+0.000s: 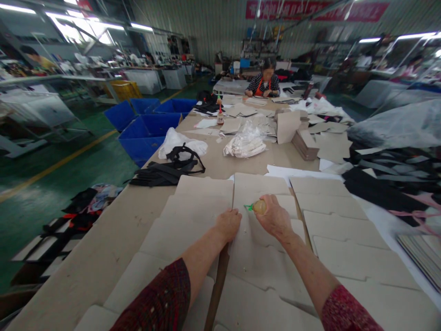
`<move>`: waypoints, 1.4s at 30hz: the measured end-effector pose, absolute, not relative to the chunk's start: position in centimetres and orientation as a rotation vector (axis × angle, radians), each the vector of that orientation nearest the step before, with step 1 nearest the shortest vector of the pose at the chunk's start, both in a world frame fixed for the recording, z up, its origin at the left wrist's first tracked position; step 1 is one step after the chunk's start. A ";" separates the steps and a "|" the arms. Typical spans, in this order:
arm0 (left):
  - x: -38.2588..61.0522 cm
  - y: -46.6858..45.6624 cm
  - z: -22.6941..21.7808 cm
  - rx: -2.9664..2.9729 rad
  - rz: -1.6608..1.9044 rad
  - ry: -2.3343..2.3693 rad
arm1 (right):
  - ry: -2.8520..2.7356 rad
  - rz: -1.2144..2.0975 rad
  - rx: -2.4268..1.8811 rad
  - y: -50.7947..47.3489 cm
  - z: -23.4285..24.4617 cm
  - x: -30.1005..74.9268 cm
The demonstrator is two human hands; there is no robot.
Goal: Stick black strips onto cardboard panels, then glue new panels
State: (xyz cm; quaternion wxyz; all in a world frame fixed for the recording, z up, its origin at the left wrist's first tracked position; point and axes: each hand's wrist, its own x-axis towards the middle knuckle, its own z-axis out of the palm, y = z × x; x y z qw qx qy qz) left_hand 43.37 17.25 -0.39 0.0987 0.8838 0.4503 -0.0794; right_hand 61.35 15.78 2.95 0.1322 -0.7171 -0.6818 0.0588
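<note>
My right hand [274, 216] is wrapped around a glue bottle [259, 207] with yellowish contents. Its green nozzle [248, 208] points left and down over the middle row of overlapping grey-beige cardboard sheets [262, 262]. Small drops show on these sheets. My left hand [229, 225] rests with curled fingers where the left row of cardboard sheets [188, 230] meets the middle row; whether it pinches a sheet is hidden. A third row of cardboard sheets [351, 248] lies to the right of my right forearm.
Black straps [158, 174], a clear bag of pale pieces [245, 145] and stacked cardboard [305, 145] lie farther up the table [113, 248]. Another glue bottle [220, 116] stands beyond. A co-worker [263, 85] sits at the far end. Blue bins [146, 135] stand left.
</note>
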 end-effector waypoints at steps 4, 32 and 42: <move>43.4 17.3 -0.4 2.607 -0.236 1.343 | -2.024 0.127 -2.104 16.0 3.7 61.6; 43.8 18.1 0.6 2.566 -0.327 1.361 | -1.244 0.198 -2.242 20.2 2.1 74.0; 43.8 18.2 1.0 2.519 -0.302 1.362 | -1.470 0.194 -2.382 22.2 2.9 72.0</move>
